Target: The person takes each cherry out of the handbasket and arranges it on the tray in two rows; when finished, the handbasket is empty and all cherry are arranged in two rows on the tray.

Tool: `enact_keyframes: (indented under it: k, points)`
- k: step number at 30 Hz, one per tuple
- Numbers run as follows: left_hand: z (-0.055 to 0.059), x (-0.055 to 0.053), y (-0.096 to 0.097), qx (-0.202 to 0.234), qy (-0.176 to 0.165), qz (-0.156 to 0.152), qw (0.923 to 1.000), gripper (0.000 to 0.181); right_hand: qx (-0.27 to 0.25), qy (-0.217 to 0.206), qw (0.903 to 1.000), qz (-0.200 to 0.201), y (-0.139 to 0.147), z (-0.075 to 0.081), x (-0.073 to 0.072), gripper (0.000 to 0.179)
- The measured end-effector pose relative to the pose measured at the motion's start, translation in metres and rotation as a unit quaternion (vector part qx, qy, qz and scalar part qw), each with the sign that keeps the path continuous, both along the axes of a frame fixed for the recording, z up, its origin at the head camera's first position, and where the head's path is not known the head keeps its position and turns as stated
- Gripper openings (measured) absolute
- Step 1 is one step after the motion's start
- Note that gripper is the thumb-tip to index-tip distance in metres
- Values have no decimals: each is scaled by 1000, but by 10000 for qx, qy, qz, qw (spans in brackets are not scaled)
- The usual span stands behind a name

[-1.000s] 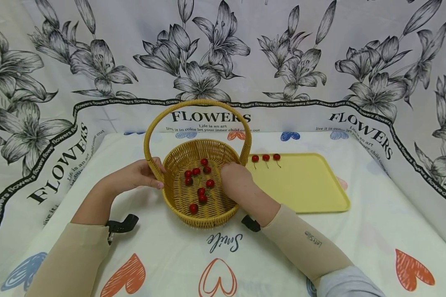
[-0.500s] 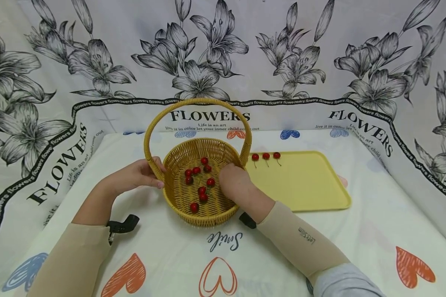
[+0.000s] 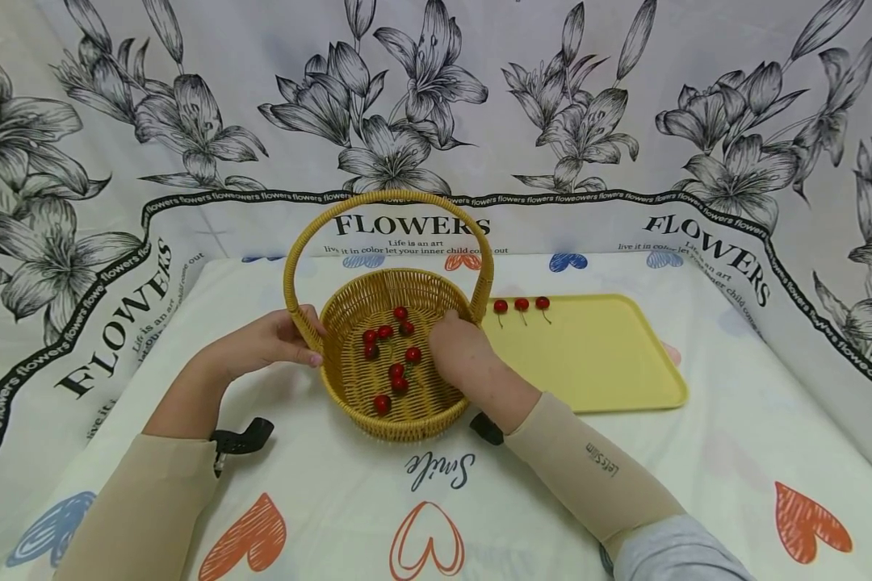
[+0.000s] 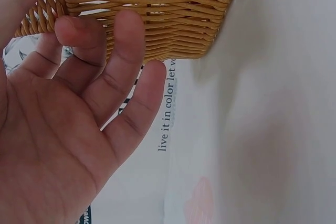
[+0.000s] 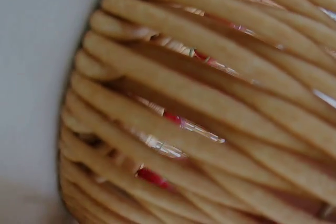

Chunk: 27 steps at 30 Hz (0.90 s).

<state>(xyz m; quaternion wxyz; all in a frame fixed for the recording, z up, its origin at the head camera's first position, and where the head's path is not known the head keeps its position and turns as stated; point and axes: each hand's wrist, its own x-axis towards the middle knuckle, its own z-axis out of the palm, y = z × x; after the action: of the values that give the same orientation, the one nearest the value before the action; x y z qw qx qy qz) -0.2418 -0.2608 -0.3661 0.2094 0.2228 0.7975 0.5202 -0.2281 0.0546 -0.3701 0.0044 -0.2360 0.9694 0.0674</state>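
Observation:
A yellow-brown wicker basket [image 3: 401,430] with a tall arched handle [image 3: 388,196] stands on the table, several red cherries [image 3: 412,355] scattered over its floor. My left hand [image 3: 279,343] holds it at the left foot of the handle; in the left wrist view the other fingers [image 4: 128,40] bend loosely beside the woven wall [image 4: 173,24]. Inside the basket at its right side is my right hand [image 3: 461,351], back upward, its fingers hidden below it. The right wrist view is filled by the basket's weave [image 5: 184,87], with bits of red behind the gaps.
To the right of the basket lies a yellow tray [image 3: 589,355], partly behind the right forearm. Three cherries with stems [image 3: 521,304] sit in a row along its far edge. A flower-printed cloth [image 3: 589,121] hangs behind the table.
My right hand has shifted slightly left and settled within the basket. The left hand keeps its hold, and the cherries on the tray stay in place.

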Motion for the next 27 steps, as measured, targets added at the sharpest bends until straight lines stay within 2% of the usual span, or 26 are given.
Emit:
enact_keyframes:
  k: [3, 7, 12, 15, 18, 22, 27]
  points:
    - [0, 0, 1, 40, -61, -22, 10000, 35, -68, -107, 9998, 145, 1, -1, -3, 31]
    - [1, 1, 3, 16, -68, -17, 10000, 35, -390, -523, 9978, 144, 2, -1, -6, 44]
    - [2, 1, 3, 2, -82, -4, 10000, 35, -1005, -1196, 9877, 69, 5, 0, -10, 61]
    - [1, 1, 3, -2, -113, 1, 9999, 35, -1180, -1444, 9818, 358, 6, 2, -13, 65]
    - [1, 1, 3, 10, -134, -15, 9999, 35, -1218, -1586, 9766, 791, 7, 4, -14, 61]
    - [1, 0, 2, 0, -114, -28, 9999, 34, -1195, -1482, 9746, 1177, 7, 3, -16, 51]
    - [0, 0, 2, -38, -96, -20, 9999, 34, -1292, -928, 9794, 1241, 6, 0, -18, 36]
